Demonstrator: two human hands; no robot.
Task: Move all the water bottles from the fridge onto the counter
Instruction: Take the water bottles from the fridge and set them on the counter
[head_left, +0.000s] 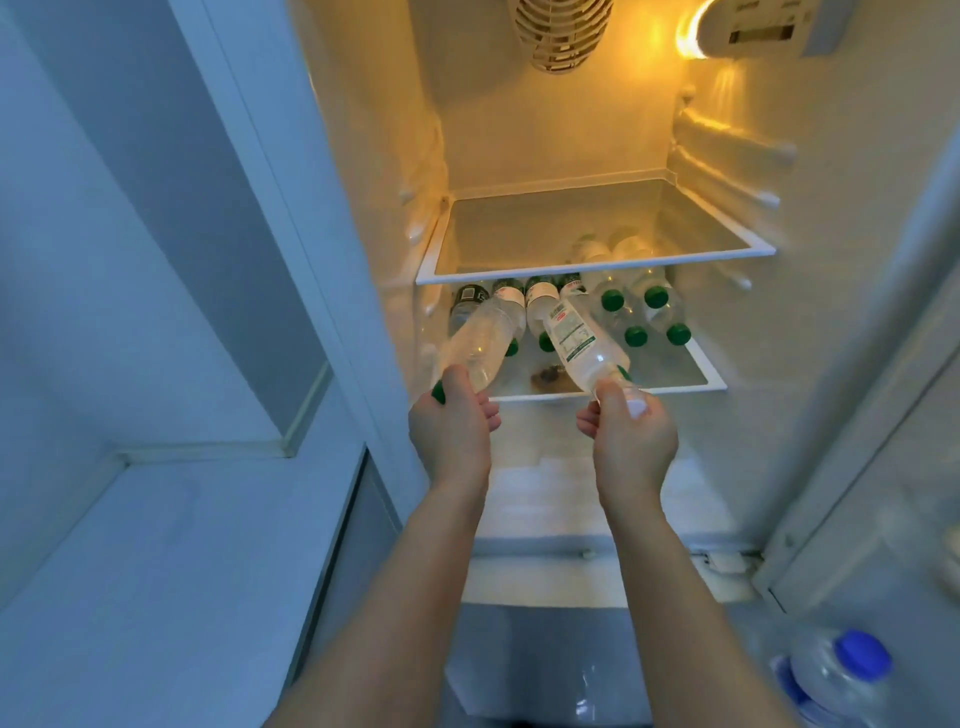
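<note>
— Hands first: where are they?
— I see both arms stretched toward the fridge shelf (597, 396). My left hand (451, 422) grips one water bottle (480, 343); my right hand (631, 434) grips another bottle (576, 343), necks toward me.

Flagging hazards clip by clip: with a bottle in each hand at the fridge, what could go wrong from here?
1. Each hand, left hand and right hand, grips its bottle only near the cap end, so one might slip.
2. The bottles lying on the shelf could roll forward once disturbed.
</note>
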